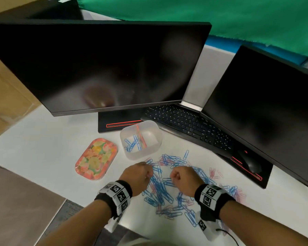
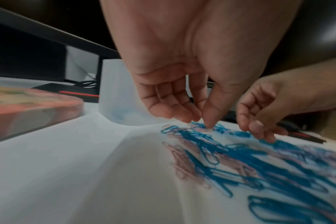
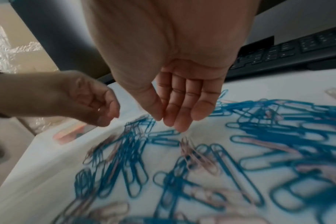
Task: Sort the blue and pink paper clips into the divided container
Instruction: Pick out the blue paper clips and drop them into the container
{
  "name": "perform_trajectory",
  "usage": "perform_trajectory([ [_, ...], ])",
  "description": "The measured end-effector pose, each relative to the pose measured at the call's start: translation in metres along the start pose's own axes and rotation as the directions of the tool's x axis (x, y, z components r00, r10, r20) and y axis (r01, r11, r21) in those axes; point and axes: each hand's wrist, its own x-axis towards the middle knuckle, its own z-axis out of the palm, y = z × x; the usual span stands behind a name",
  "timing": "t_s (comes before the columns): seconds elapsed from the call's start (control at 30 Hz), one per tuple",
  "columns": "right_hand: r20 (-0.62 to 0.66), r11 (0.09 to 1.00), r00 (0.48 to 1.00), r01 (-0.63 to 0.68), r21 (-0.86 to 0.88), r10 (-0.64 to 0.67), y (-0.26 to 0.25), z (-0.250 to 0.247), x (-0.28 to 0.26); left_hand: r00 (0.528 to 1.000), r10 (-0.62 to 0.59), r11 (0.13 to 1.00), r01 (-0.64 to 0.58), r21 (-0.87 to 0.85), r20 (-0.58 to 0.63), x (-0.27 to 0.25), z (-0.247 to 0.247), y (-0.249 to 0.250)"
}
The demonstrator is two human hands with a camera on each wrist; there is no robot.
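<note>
A loose pile of blue and pink paper clips (image 1: 167,189) lies spread on the white table in front of me. Just beyond it stands the translucent divided container (image 1: 146,154), with several blue clips (image 1: 130,144) in its left compartment beside a pink-orange divider. My left hand (image 2: 201,121) reaches down at the pile's far left edge, where its thumb and fingertips meet on a pale pink clip (image 2: 207,130). My right hand (image 3: 167,121) hovers just above the pile's middle (image 3: 240,144) with fingers relaxed and nothing in them.
A flowery pink tray (image 1: 96,158) lies left of the container. A large dark monitor (image 1: 105,68) and its stand rise behind, with a black keyboard (image 1: 185,125), a mouse (image 1: 251,162) and a second screen (image 1: 265,103) to the right. The table's near edge runs under my forearms.
</note>
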Motion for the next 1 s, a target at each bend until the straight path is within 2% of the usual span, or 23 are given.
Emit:
perform_trajectory([
  [0.13,-0.021,0.988,0.996,0.080,-0.136,-0.083,0.005,0.011,-0.008,0.995,0.102,0.980,-0.104,0.167,0.019,0.012,0.010,0.000],
  [0.27,-0.005,0.957,0.986,0.163,-0.238,-0.169,0.001,0.017,-0.012,0.988,0.150,0.941,-0.153,0.301,0.033,0.020,0.018,-0.001],
  [0.5,0.045,0.932,0.986,0.164,-0.323,-0.158,0.000,0.022,-0.010,0.981,0.195,0.920,-0.178,0.350,-0.014,0.023,0.022,-0.009],
  [0.63,0.048,0.964,0.993,0.112,-0.242,-0.104,0.001,0.021,-0.006,0.982,0.174,0.972,-0.160,0.172,-0.073,0.020,0.015,-0.007],
  [0.77,0.074,0.975,0.992,0.116,-0.189,-0.104,0.003,0.020,-0.006,0.996,0.047,0.992,-0.054,-0.110,-0.072,0.019,0.009,-0.008],
  [0.9,0.035,0.996,0.995,0.093,-0.003,-0.093,0.007,0.016,-0.004,0.986,-0.071,0.933,0.013,-0.361,-0.150,0.026,0.009,-0.010],
  [1.0,0.004,0.982,0.999,0.035,0.183,-0.037,0.011,0.011,0.001,0.984,-0.120,0.868,0.040,-0.495,-0.133,0.031,0.006,-0.007],
])
